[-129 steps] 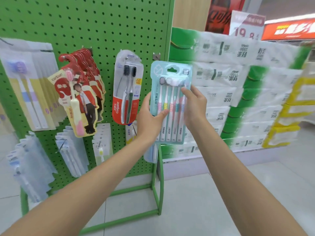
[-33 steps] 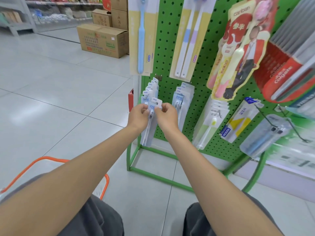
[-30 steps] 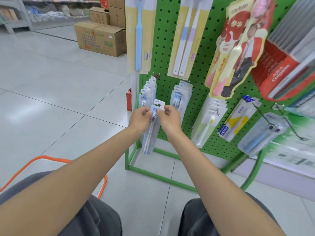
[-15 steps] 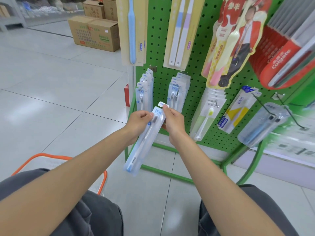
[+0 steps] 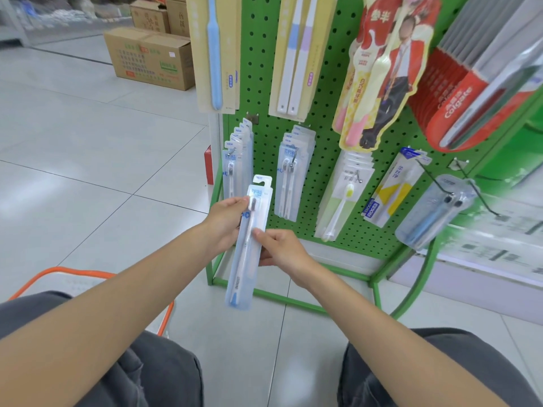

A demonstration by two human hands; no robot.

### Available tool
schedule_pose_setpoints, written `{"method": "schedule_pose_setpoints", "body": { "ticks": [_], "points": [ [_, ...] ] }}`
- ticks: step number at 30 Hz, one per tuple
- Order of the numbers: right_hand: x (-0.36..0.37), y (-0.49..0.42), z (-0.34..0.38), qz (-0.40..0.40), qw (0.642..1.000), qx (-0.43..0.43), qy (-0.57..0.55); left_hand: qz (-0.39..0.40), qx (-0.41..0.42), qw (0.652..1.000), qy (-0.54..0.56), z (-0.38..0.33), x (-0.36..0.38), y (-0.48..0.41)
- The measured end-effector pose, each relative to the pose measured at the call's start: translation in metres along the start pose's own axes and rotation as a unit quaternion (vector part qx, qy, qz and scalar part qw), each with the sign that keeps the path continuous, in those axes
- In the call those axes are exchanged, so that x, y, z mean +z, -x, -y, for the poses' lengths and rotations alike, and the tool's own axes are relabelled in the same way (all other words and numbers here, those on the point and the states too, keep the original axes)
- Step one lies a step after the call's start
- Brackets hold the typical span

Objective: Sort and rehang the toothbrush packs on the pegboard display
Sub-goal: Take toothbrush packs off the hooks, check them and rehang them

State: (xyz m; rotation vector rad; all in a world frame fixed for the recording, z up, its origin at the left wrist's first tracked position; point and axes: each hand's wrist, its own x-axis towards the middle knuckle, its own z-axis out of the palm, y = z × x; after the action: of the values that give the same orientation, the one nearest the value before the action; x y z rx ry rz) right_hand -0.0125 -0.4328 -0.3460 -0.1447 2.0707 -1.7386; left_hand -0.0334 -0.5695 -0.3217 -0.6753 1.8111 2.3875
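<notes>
Green pegboard (image 5: 323,113) ahead w/ hung rows: single packs (image 5: 238,163) far left, twin packs (image 5: 293,171) next to them, red Colgate packs (image 5: 449,92) top right. Cardboard boxes (image 5: 150,57) stand on the floor behind-left, and an orange basket (image 5: 88,273) sits by the person's left knee, contents too blurred to tell. The toothbrush pack (image 5: 249,245) is off any hook, near-upright before the board's lower left, tab in the gap between those two rows. Left grip (image 5: 226,221) pinches it by the brush head and right grip (image 5: 279,248) pinches its right edge mid-length; vs 0.5 s ago the right grip is off the top tab and the pack is straighter.
</notes>
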Motion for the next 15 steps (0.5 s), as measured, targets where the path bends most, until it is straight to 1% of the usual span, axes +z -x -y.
{"method": "schedule_pose_setpoints", "body": {
  "ticks": [3, 7, 10, 13, 15],
  "points": [
    [-0.001, 0.002, -0.001, 0.002, 1.0, -0.014, -0.002, -0.005, -0.008, 1.0, 0.029, -0.003, 0.001, -0.003],
    [-0.002, 0.007, -0.01, 0.07, 0.996, 0.028, 0.046, 0.0, -0.002, 0.996, 0.093, -0.017, 0.002, -0.002],
    [0.001, 0.012, -0.015, 0.112, 0.99, 0.053, 0.068, -0.011, -0.01, 0.993, 0.117, -0.025, -0.001, -0.001],
    [0.001, 0.012, -0.017, 0.119, 0.989, 0.059, 0.067, -0.011, -0.005, 0.994, 0.104, -0.026, -0.003, -0.001],
    [0.002, 0.012, -0.019, 0.106, 0.989, 0.056, 0.082, -0.009, 0.015, 0.999, 0.05, -0.026, -0.001, 0.001]
  ]
}}
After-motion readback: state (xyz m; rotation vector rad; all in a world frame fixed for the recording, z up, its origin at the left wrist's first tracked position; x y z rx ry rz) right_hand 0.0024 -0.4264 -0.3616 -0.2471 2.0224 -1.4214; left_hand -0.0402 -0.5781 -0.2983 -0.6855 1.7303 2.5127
